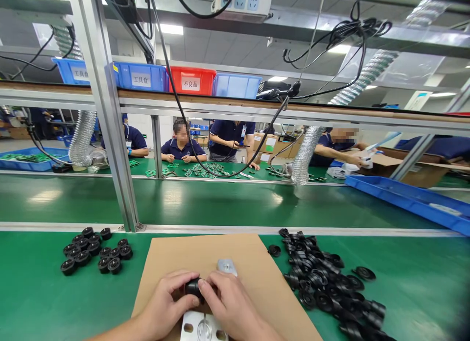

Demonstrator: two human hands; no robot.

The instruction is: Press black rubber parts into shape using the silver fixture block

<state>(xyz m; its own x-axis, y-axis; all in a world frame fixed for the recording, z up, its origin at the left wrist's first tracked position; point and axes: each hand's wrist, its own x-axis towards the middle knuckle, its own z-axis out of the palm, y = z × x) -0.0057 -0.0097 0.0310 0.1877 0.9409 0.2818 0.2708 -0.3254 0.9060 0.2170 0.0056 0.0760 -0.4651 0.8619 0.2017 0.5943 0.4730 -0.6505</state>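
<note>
Between my two hands is a small round black plastic part point(193, 288), held just above a metal fixture plate point(191, 326). My left hand point(165, 302) grips it from the left, thumb below and index finger on top. From the other side my right hand point(231, 299) presses its thumb and fingers against the same part. The plate, with oval slots and a round centre, is partly covered by my right hand. Behind my fingers a small silver metal block point(227, 266) shows. All of this is on a brown cardboard sheet point(205, 248).
Several black round parts point(82, 248) stand grouped at left. A large heap of black plastic rings point(323, 277) lies at right. Past a metal rail runs a green belt point(220, 199), with a blue tray point(411, 199) at right. A metal post point(110, 135) rises left; co-workers sit and stand beyond.
</note>
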